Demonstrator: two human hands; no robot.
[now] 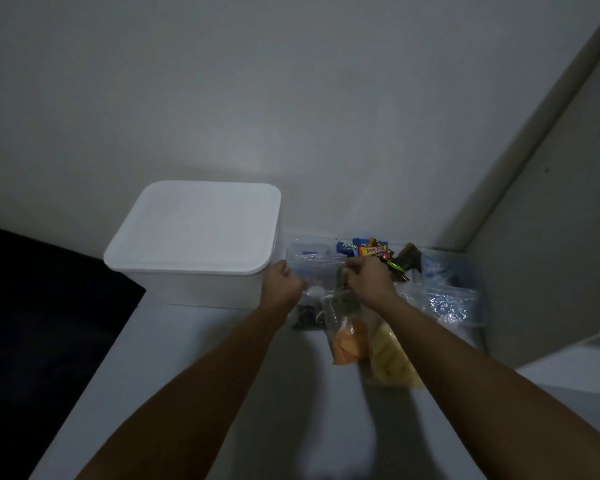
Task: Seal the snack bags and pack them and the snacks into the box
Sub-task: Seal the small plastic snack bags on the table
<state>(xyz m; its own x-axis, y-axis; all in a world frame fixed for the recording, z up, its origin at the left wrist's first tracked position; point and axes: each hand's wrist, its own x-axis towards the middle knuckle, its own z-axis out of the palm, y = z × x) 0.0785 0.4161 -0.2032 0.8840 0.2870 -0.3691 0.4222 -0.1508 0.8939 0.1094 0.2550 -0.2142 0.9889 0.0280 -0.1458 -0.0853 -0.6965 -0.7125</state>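
A white box (194,230) with its lid on stands at the back left of the white table. Right of it, my left hand (281,284) and my right hand (368,275) each pinch an end of the top edge of a clear zip bag (321,271) held upright. Below the hands lie a bag with orange snacks (349,341), a bag with yellow snacks (392,358) and a bag with dark snacks (305,317). Several wrapped candies (371,250) sit by the wall behind my right hand.
Crumpled clear bags with blue print (447,299) lie at the right, near the wall corner. A dark surface (32,306) lies beyond the table's left edge. The wall rises directly behind the box and snacks.
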